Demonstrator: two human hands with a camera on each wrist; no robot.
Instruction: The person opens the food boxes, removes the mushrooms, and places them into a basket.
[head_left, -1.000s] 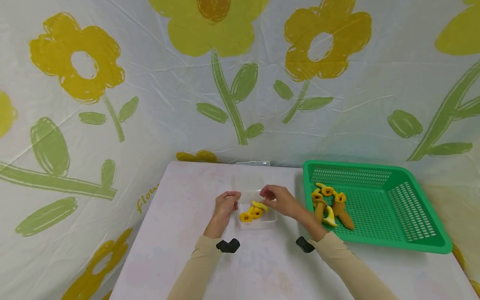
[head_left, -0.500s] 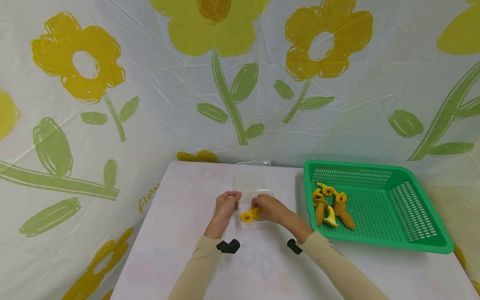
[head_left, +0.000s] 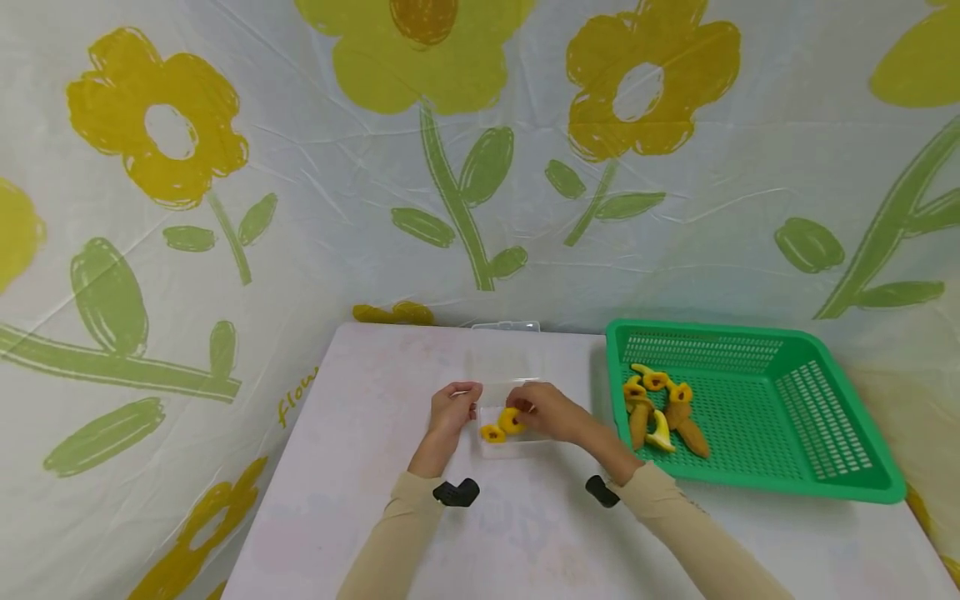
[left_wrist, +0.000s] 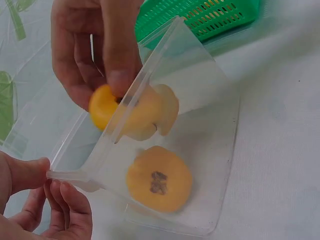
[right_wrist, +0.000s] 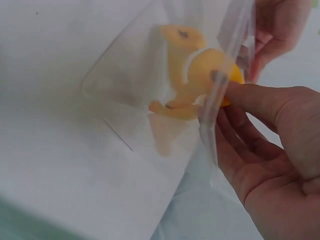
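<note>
Both hands are seen at a clear box (head_left: 517,425) near the middle of the table (head_left: 360,433). By the left hand (head_left: 452,407) the box's left rim is pinched between thumb and curled fingers (left_wrist: 65,200), as is shown in the left wrist view. By the right hand (head_left: 546,410) a yellow slice (left_wrist: 107,105) is pinched between thumb and fingertips and held at the box's rim, just above the inside. The right hand's remaining fingers are curled loosely behind the slice.

A second round slice (left_wrist: 159,179), with a dark centre, is seen lying flat on the box's floor, and a third piece (left_wrist: 167,107) is leaned against a wall of the box beside the held one. The box's lid (head_left: 504,327) is seen at the far edge of the table.

A green basket (head_left: 825,467) is placed on the right of the table, well apart from the box. More yellow and brown pieces (head_left: 660,408) are heaped in the basket's near left part. A flowered sheet (head_left: 225,208) is hung behind the table.
</note>
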